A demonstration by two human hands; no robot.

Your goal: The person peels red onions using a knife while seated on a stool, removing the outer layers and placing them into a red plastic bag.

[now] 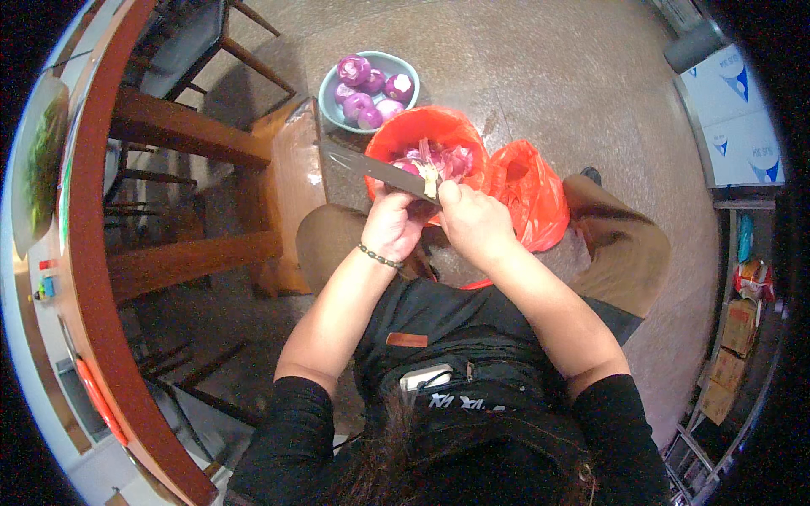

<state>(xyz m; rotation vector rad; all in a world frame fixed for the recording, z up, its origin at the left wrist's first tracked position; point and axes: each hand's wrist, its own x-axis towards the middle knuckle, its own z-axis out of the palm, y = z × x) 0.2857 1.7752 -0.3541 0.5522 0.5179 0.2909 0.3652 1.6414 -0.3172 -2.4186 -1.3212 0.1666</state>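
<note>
My right hand (476, 218) is closed around the handle of a broad-bladed kitchen knife (383, 172), whose blade points to the upper left. Below the blade, my left hand (397, 221) grips a red onion, largely hidden by the knife and fingers. Both hands are over the near edge of a container lined with a red plastic bag (425, 118); onion skins and trimmings (452, 161) lie inside. Beyond it, a light-blue bowl (326, 104) holds several peeled red onions (353, 69).
Another red plastic bag (535, 202) stands on the floor, right of the lined container. A wooden table (101, 253) with its leg and crossbars is at the left, with a chair (183, 50) behind. Shelving with cardboard boxes (737, 329) stands at the far right.
</note>
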